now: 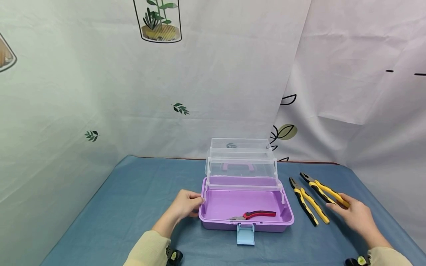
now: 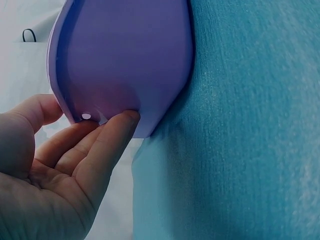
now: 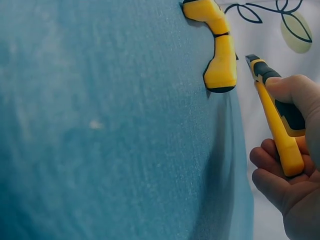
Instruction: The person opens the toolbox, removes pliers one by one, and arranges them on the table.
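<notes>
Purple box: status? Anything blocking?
Left hand grips purple box, left rim. Right hand holds yellow-black pliers. Clear lid up, red-handled pliers inside. Second yellow-black pair between box and right hand.

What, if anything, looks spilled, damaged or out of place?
Nothing stands out: the purple box sits upright, its clear lid open, red pliers inside; one yellow pair lies beside it, and the right hand holds a second pair.

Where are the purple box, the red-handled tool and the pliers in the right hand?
Purple box (image 1: 240,201): head view, bare inner floor.
Red-handled tool (image 1: 255,214): head view, its handle.
Held pliers (image 3: 272,120): right wrist view, yellow handle.
</notes>
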The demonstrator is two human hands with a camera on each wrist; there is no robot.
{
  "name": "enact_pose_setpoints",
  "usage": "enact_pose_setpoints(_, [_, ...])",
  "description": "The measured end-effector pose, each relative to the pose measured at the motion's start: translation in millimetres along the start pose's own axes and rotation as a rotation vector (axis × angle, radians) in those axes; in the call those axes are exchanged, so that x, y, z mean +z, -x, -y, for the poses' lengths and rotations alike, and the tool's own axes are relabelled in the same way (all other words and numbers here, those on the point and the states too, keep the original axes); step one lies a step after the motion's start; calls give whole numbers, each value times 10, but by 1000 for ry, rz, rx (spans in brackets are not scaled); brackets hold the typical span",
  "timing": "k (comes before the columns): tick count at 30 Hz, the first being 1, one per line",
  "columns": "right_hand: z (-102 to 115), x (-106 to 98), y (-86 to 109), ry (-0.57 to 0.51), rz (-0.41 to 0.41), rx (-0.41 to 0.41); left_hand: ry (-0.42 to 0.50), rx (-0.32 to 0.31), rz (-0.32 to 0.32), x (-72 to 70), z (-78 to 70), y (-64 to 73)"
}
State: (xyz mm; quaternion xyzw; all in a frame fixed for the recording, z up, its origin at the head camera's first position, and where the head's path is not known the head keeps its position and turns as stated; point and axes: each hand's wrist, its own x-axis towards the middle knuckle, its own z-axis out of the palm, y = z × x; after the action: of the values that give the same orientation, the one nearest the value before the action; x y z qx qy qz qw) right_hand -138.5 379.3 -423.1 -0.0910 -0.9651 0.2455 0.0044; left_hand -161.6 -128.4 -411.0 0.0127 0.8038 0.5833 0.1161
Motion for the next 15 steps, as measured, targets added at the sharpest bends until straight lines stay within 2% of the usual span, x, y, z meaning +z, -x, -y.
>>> enact_pose_setpoints(15, [-52, 10, -72, 64, 63, 13, -6, 0, 17, -3, 13, -31])
